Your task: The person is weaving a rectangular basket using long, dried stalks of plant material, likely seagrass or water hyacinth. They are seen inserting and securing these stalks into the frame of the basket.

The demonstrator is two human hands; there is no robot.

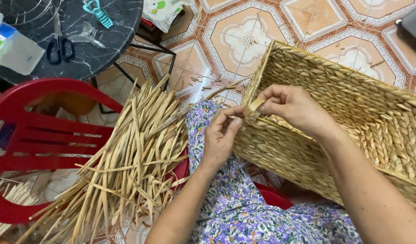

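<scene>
Head view is looking down over my lap, where my flowered trousers (226,199) are showing beneath both forearms. I am pinching a flat dried strand (253,107) between thumb and fingers of my right hand (293,108), right at the rim of the woven basket (352,113), which is lying tilted on its side across my knee. My left hand (221,135) is closing its fingertips on the lower end of that same strand, just under the rim, so both hands are gripping it and neither is loose.

Just to my left, a loose bundle of dried reeds (131,158) is fanning out over the seat of a red plastic chair (40,135). Farther off, scissors (59,45), a teal clip (98,12) and a white packet (13,49) are lying on a dark marble-topped table (108,49), and patterned floor tiles (244,40) are spreading beyond.

I am judging the risks like this: the strand looks dry and stiff, so bending it too sharply over the rim could crack it. If my left fingers are slipping, the end could spring back and loosen the weave. The basket is resting on my knee only, so a hard tug could be rolling it off.
</scene>
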